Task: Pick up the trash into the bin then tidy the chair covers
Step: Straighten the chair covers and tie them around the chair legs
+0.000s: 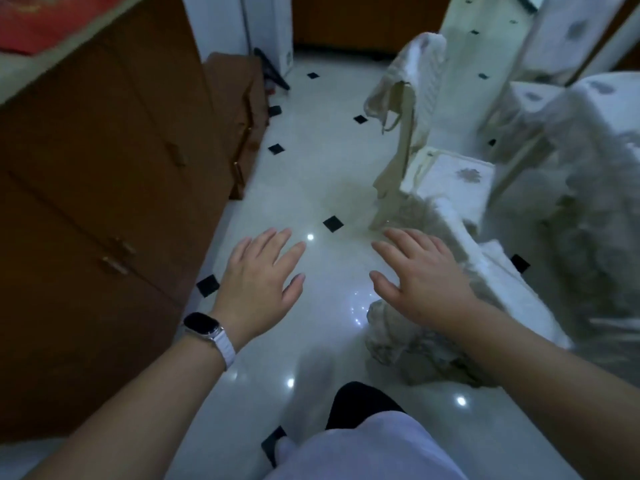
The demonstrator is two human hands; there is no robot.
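Here, left hand and right hand hover, fingers spread, above the glossy floor.

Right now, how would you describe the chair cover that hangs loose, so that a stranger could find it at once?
Start at the tiled floor and look to its right side. The cream chair standing at its edge carries the loose cover on its back. Unlike the smooth covers behind, it is bunched at the top, with straps dangling.
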